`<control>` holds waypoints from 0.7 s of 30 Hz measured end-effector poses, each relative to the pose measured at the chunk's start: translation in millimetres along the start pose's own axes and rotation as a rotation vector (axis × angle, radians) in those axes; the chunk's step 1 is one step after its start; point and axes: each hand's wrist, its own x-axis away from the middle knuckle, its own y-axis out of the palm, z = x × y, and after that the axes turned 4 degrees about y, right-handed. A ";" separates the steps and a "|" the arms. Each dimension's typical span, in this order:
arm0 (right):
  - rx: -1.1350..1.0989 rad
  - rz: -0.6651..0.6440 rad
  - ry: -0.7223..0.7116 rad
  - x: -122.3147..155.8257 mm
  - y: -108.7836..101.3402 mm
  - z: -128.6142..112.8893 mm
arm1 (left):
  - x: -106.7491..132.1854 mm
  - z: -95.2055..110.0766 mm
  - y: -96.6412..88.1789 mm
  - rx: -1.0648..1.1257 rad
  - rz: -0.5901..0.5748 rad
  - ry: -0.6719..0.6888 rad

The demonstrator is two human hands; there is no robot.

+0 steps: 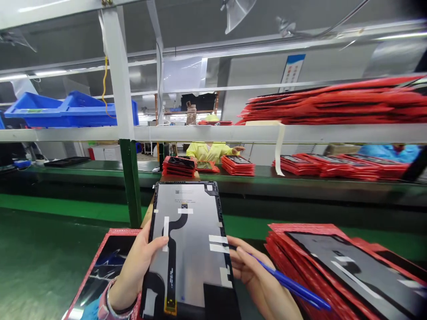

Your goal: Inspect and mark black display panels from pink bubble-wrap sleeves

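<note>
Panel: display panel [190, 249] nearest the camera, held upright, back side showing with a black flex cable and white tape strips
Left hand: left hand [135, 271] grips the panel's left edge, thumb across its back
Right hand: right hand [248, 271] supports the right edge, fingers closed on a blue pen [290, 284]
Table: green table [43, 249]; red tray [100, 266] under the left hand, stack of red trays [333, 266] at right
Beyond: person in yellow [208, 151] opposite; blue bins [70, 109] on a shelf
</note>
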 end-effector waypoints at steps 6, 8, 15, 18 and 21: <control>0.107 0.184 -0.094 20.2 3.1 12.0 | 3.3 0.2 9.0 0.009 0.015 0.150; 0.245 0.286 -0.201 21.8 3.3 13.8 | 6.7 -0.2 12.5 -0.006 0.023 0.159; 0.573 0.419 -0.328 15.5 15.7 7.8 | 25.5 -2.1 18.4 -0.213 0.071 0.211; 0.593 0.438 -0.285 15.2 19.9 6.5 | 28.5 -2.2 19.5 -0.236 0.075 0.180; 0.526 0.507 -0.242 17.7 16.7 9.7 | 24.6 -1.1 17.7 -0.222 0.053 0.199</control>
